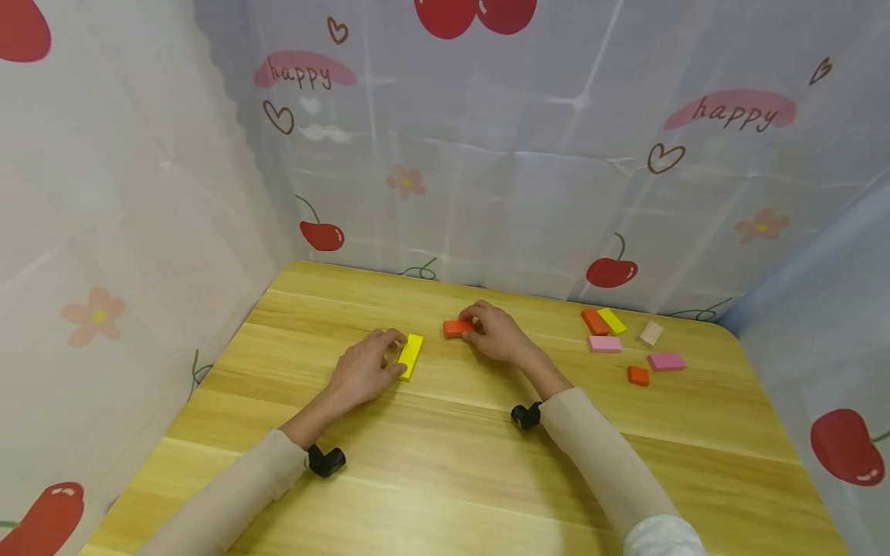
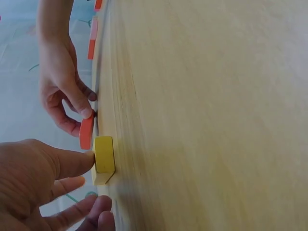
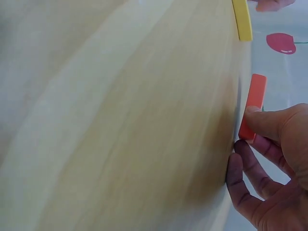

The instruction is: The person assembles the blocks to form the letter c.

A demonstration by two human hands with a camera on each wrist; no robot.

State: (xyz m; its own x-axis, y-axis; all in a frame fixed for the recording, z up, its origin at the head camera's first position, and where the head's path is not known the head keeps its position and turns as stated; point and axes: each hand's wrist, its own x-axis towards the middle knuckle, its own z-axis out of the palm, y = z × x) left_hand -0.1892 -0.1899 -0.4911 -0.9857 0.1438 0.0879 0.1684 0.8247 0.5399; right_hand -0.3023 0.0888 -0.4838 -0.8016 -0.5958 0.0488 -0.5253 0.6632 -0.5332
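Observation:
My right hand (image 1: 495,332) pinches an orange-red block (image 1: 456,330) between thumb and fingers at the block's right end, close over the table. In the right wrist view the thumb (image 3: 262,120) lies along this block (image 3: 257,89), with the lower fingers loosely bent. To the left, a long yellow block (image 1: 411,357) lies slanted on the wooden table. My left hand (image 1: 365,366) is beside it, thumb tip at its near end. In the left wrist view that thumb (image 2: 77,162) meets the yellow block (image 2: 104,154), while the other fingers spread loosely apart from it.
At the table's right lie a red block (image 1: 594,322), a yellow block (image 1: 613,320), a light pink block (image 1: 605,344), a plain wood block (image 1: 650,333), a darker pink block (image 1: 666,362) and a short orange block (image 1: 638,376). A printed curtain (image 1: 487,208) borders the table.

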